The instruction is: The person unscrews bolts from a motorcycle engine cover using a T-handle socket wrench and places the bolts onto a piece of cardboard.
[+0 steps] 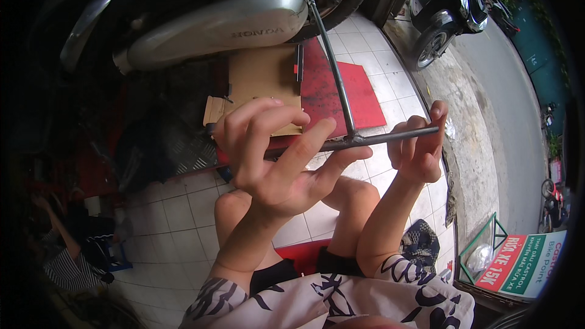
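Note:
A long dark steel T-handle wrench (336,79) runs from the underside of the motorbike, beside its silver engine-side cover (219,24), toward me. Its crossbar lies sideways in front of my chest. My left hand (280,158) is at the bar's left half with fingers spread and lifted, the thumb just under the bar; whether the palm touches it is hard to tell. Around the right end of the same bar, the fingers of my right hand (417,146) are bent, with one finger sticking up by the tip. The wrench's far end, by the wheel, is partly hidden.
Beneath the motorbike lie a flat cardboard sheet (262,76) and a red mat (347,94) on white floor tiles. Another person (70,256) sits at the lower left. A scooter (448,15) stands by the street, and a sign board (518,262) at lower right.

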